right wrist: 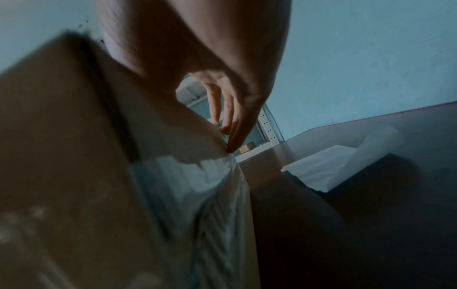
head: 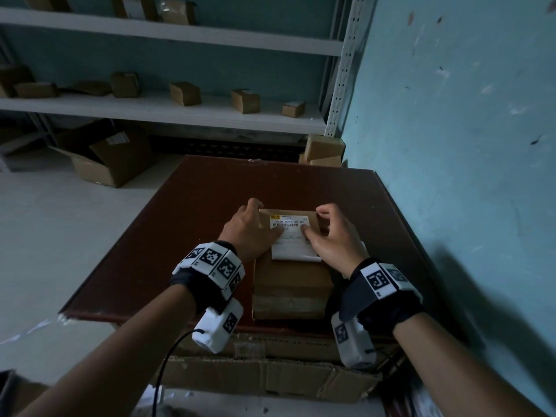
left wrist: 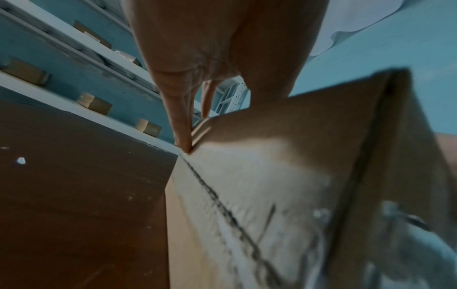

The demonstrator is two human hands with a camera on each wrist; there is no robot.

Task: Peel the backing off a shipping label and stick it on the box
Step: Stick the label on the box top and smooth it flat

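Brown tabletop (head: 210, 206) carries the cardboard box (head: 291, 284). White label (head: 293, 239) lies on the box's far half, apparently stuck; smoothing remains. Left hand (head: 252, 233) and right hand (head: 331, 239) press it with thumbs, fingers loosely spread, gripping nothing. Peeled backing (right wrist: 341, 166) lies beside the box. Label's near edge adhesion unclear.
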